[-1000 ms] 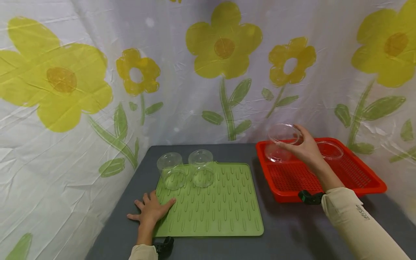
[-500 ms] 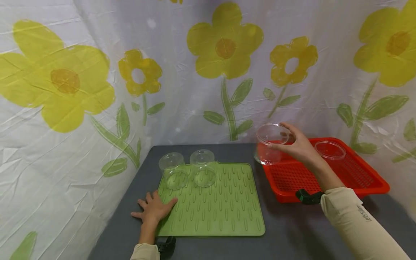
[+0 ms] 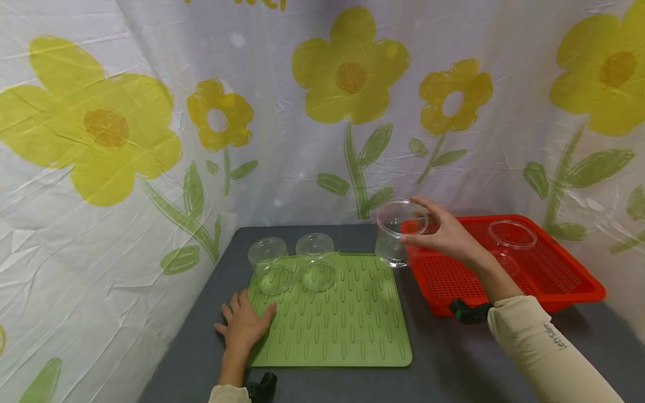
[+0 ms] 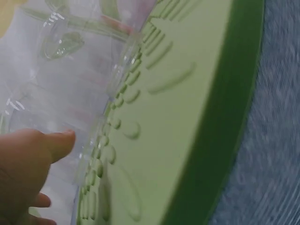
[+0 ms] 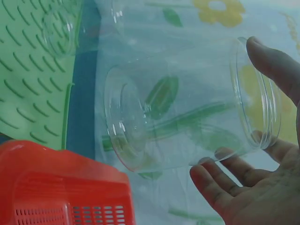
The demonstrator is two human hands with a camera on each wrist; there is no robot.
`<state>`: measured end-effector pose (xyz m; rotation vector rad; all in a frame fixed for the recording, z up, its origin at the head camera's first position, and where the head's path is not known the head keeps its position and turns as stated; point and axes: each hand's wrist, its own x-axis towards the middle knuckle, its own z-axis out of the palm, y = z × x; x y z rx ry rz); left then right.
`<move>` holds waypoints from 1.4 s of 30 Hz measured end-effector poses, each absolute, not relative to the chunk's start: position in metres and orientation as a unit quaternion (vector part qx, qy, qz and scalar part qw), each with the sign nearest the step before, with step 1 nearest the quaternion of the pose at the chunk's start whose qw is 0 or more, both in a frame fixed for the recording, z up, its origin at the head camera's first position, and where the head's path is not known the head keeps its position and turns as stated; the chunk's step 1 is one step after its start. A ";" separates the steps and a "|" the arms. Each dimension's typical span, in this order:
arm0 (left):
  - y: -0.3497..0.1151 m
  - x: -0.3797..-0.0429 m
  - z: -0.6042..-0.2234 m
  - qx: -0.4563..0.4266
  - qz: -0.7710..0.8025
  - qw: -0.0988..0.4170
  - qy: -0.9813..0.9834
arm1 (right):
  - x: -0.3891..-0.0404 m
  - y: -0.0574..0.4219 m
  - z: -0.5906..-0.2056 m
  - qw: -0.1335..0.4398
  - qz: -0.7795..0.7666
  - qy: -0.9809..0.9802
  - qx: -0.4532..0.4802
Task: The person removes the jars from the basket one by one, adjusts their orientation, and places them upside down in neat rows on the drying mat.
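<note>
My right hand (image 3: 448, 232) holds a clear, lidless plastic jar (image 3: 389, 246) upright near its rim, thumb on the near side. The jar hangs over the back right corner of the green ribbed mat (image 3: 342, 341), left of the red basket. In the right wrist view the thumb and curled fingers (image 5: 229, 183) lie around the jar's mouth end. My left hand (image 3: 246, 323) rests at the mat's left edge, fingers spread, holding nothing. Two similar clear jars, a left one (image 3: 271, 268) and a right one (image 3: 316, 266), stand side by side on the mat's back left part.
A red perforated basket (image 3: 569, 305) stands on the right of the dark grey table (image 3: 453, 364). Inside it is another clear jar (image 3: 512, 235). A white curtain (image 3: 282, 168) with yellow flowers hangs close behind and along the left side.
My right hand has carried the jar left out of the basket's area to the mat's back right corner. My left hand's fingers have drawn slightly closer together at the mat edge.
</note>
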<state>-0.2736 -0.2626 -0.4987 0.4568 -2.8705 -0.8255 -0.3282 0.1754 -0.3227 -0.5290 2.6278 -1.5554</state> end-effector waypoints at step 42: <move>-0.136 -0.287 -0.421 -0.216 -0.496 0.162 -0.826 | -0.313 0.109 -0.361 0.038 -0.503 0.830 -0.237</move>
